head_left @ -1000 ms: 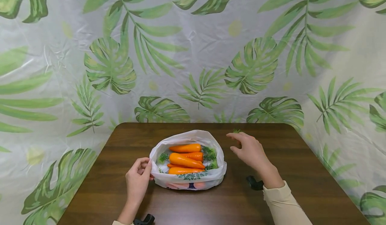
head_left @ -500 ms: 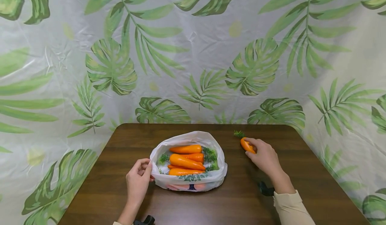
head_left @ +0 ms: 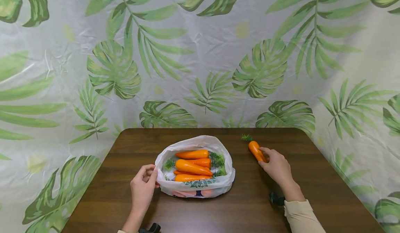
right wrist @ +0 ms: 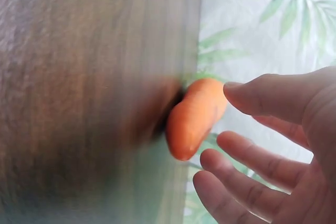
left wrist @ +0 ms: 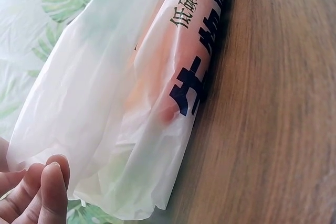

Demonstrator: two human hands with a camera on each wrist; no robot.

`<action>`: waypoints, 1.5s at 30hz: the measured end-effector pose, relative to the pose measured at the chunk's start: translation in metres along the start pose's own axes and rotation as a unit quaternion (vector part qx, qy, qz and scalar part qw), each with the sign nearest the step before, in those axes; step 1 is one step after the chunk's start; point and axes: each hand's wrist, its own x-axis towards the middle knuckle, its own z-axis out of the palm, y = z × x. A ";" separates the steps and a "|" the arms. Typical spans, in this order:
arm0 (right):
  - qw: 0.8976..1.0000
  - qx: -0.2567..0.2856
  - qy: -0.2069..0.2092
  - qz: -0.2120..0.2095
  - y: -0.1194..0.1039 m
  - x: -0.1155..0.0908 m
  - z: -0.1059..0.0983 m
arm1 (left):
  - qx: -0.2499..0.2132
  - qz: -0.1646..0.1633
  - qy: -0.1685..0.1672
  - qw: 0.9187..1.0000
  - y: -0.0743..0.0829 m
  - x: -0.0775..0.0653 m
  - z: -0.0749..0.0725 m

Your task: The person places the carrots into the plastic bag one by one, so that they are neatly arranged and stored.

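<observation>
left hand (head_left: 142,188) pinches the rim of the plastic bag (head_left: 195,188) of carrots (head_left: 191,166) on the counter (head_left: 243,208), right hand (head_left: 276,166) is open beside a loose carrot (head_left: 255,150).

Left hand (head_left: 142,188) lies low at the near left, forearm running toward the body, fingers (left wrist: 52,187) bunched with the thumb in a pinch. Right hand (head_left: 276,166) is extended forward on the right, cream sleeve (head_left: 300,217) at the wrist, fingers (right wrist: 247,166) spread and loosely curved.
</observation>
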 end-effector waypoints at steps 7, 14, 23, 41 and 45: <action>1.000 -0.003 -0.011 0.020 0.007 0.002 0.008 | 0.002 0.001 0.002 1.000 0.000 -0.001 0.000; 1.000 0.002 -0.014 0.024 0.010 0.001 0.013 | 0.000 -0.001 0.000 1.000 -0.001 -0.002 -0.001; 0.999 0.009 -0.020 0.025 0.011 0.006 0.015 | -0.001 0.004 -0.001 1.000 -0.001 0.001 -0.002; 0.998 0.018 -0.030 0.047 0.006 0.000 0.018 | -0.004 -0.006 -0.006 1.000 0.000 0.001 -0.001; 0.999 0.022 -0.018 0.046 0.005 -0.001 0.018 | -0.007 -0.008 -0.006 1.000 0.001 0.001 -0.001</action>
